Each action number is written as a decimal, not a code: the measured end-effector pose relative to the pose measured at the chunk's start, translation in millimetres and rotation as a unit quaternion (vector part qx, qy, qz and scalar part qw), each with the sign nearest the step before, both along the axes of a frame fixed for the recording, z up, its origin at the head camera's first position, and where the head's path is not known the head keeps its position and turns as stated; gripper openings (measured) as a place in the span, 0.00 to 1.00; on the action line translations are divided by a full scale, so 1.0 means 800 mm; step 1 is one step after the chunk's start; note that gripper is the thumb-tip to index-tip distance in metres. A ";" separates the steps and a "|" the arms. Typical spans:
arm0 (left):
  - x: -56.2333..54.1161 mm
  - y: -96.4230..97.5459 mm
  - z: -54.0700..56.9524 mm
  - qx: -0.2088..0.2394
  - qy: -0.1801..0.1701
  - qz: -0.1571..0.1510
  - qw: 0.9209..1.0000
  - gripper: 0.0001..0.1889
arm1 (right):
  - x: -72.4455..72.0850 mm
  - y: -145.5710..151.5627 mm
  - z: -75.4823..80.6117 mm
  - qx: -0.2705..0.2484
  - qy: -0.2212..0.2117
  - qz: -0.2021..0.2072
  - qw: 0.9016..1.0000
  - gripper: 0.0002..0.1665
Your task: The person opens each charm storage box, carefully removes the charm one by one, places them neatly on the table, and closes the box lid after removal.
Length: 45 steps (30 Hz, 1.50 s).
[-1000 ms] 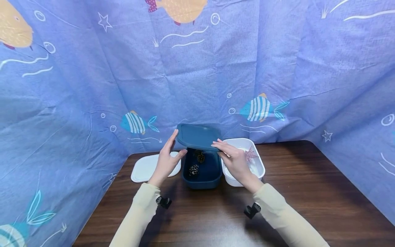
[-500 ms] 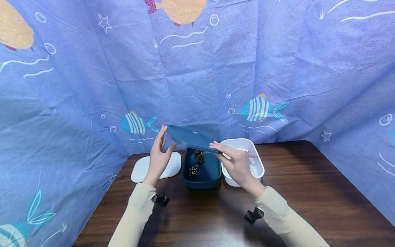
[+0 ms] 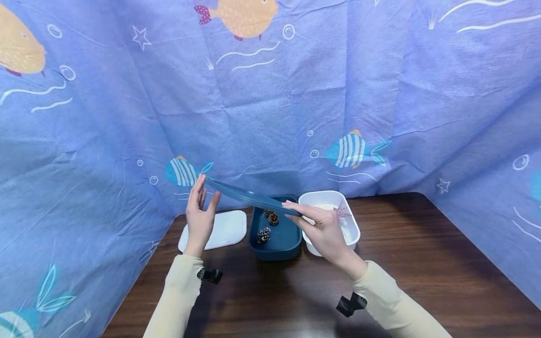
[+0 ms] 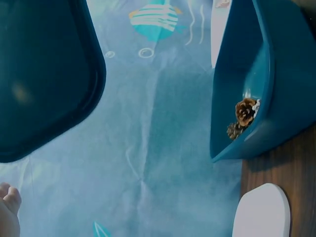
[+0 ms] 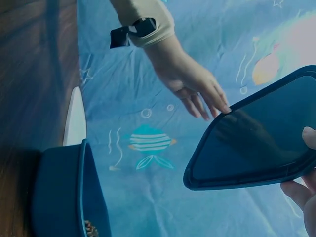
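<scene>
You've got a dark blue lid [image 5: 247, 163], matching blue box [image 3: 276, 253], white box [image 3: 350, 232], white lid [image 3: 229, 229], brown pinecones [image 3: 264, 235], pink star [image 3: 342, 212], brown wood-grain table [image 3: 401, 263], cream sleeves [image 3: 171, 291], blue fish-print curtain [image 3: 253, 94].

From high before the blue box [image 3: 276, 255], the head view looks forward and down; both wrist views, nearer and turned sideways, share it, facing the curtain [image 3: 270, 103] beyond.

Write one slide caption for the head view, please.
Right hand grips a tilted blue lid; below, pinecones lie in a blue box beside a white box.
</scene>
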State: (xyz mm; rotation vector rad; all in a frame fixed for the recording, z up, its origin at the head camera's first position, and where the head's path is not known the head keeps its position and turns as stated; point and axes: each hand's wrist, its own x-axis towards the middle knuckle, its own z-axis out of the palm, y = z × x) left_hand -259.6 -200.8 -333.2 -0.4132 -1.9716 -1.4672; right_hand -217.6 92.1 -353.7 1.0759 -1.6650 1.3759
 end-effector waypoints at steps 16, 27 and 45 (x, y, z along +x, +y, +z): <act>0.015 -0.011 0.012 0.048 0.091 -0.005 0.995 0.23 | 0.022 -0.005 0.011 -0.051 -0.059 0.023 0.997 0.19; -0.001 -0.039 -0.003 0.071 0.129 0.018 0.989 0.24 | 0.016 -0.011 0.013 -0.060 -0.052 -0.005 0.997 0.19; 0.020 -0.080 0.004 0.085 0.158 0.071 0.981 0.21 | 0.009 -0.036 0.005 -0.019 -0.145 -0.035 0.989 0.22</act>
